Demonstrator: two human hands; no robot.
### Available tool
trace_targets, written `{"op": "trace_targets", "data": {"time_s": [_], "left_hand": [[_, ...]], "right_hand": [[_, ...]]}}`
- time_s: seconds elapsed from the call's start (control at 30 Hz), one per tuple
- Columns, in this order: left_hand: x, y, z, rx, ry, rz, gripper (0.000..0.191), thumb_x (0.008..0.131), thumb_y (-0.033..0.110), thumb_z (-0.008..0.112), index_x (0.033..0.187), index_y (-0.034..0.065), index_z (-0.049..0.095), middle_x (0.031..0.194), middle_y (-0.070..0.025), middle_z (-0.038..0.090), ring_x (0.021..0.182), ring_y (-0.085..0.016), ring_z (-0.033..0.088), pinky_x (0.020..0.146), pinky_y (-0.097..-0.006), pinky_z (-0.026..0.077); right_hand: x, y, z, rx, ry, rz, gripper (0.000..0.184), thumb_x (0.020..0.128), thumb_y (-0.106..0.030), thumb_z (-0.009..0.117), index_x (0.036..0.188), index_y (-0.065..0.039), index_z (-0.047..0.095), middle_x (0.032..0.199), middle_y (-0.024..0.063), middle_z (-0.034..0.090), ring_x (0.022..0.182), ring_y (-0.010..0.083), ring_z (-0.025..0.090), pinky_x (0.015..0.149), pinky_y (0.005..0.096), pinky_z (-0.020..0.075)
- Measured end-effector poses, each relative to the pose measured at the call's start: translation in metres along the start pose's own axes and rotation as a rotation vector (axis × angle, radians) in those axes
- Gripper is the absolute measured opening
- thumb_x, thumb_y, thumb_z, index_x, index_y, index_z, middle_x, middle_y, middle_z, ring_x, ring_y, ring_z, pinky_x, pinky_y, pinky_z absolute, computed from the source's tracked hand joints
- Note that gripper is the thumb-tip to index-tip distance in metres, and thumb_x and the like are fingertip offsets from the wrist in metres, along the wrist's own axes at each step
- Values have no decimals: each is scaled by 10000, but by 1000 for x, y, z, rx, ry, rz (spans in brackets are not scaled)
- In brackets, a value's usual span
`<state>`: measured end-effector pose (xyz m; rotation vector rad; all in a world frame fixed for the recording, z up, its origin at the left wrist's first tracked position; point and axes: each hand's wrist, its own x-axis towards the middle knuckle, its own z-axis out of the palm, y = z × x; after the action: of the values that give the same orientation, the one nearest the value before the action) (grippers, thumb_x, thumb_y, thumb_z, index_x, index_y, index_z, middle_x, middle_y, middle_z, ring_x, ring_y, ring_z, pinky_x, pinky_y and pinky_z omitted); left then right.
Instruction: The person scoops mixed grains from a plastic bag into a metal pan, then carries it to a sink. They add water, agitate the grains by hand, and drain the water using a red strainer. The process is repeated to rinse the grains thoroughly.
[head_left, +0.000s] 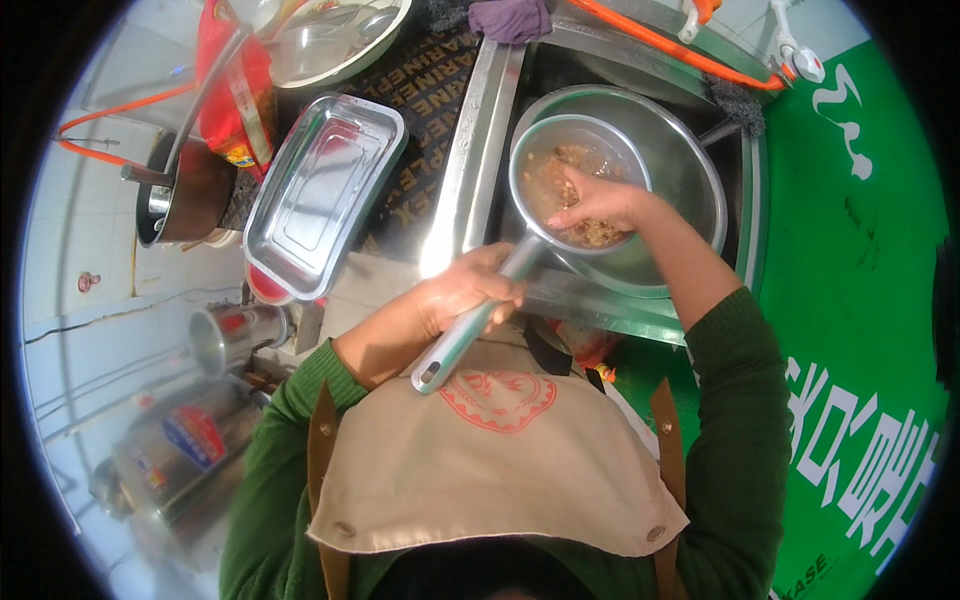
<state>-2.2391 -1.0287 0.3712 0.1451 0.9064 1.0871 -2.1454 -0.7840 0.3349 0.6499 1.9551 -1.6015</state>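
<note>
My left hand (480, 289) is wrapped around the long handle (459, 337) of a metal dipper (519, 191). Cloudy water and small brown and tan pieces (592, 231), perhaps nuts or beans, fill much of its bowl. Inside the bowl is my right hand (600, 202), thumb and forefinger spread apart among the pieces; its other fingers are partly hidden. The dipper is over a large stainless-steel basin (686, 172), which sits in a metal sink (510, 90). Whether the dipper rests on the basin's rim cannot be told.
Left of the sink lies a rectangular metal tray (319, 191) on a dark printed board (431, 112). Beyond it are a white bowl of utensils (330, 56), a red bag (232, 82) and a dark pot (191, 191). An orange hose (667, 49) crosses behind the sink, near a purple cloth (511, 19).
</note>
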Motion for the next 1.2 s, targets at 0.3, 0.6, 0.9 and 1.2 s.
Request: {"op": "trace_targets", "data": {"time_s": [0.3, 0.6, 0.9, 1.2], "left_hand": [[-2, 0, 9, 96, 50, 15, 373, 762, 7, 590, 1080, -33, 401, 784, -100, 548, 483, -129, 535, 365, -247, 436], [-7, 4, 13, 88, 54, 4, 370, 744, -6, 582, 1062, -20, 393, 804, -90, 533, 455, -119, 517, 352, -235, 415], [-11, 6, 13, 80, 51, -2, 433, 725, -16, 583, 1113, -26, 392, 803, -92, 530, 435, -122, 504, 342, -228, 401], [-12, 2, 15, 109, 39, -12, 471, 723, -12, 590, 1149, -44, 390, 793, -99, 526, 442, -129, 510, 347, -244, 435]], "right_hand": [[24, 5, 23, 587, 179, -163, 488, 808, -10, 688, 1259, -34, 505, 1102, 103, 628, 949, 200, 621, 794, 352, 511], [19, 21, -13, -676, 645, -249, 314, 861, -105, 581, 1157, -9, 540, 1088, 230, 592, 1021, 373, 578, 889, 431, 456], [-24, -8, 14, -821, 206, -502, 486, 741, 7, 584, 1194, -144, 498, 1349, 111, 401, 1259, 371, 378, 1033, 433, 366], [-7, -9, 34, -1277, 390, -423, 376, 738, -91, 627, 1107, -158, 653, 1334, 92, 428, 1232, 322, 432, 977, 468, 425]]}}
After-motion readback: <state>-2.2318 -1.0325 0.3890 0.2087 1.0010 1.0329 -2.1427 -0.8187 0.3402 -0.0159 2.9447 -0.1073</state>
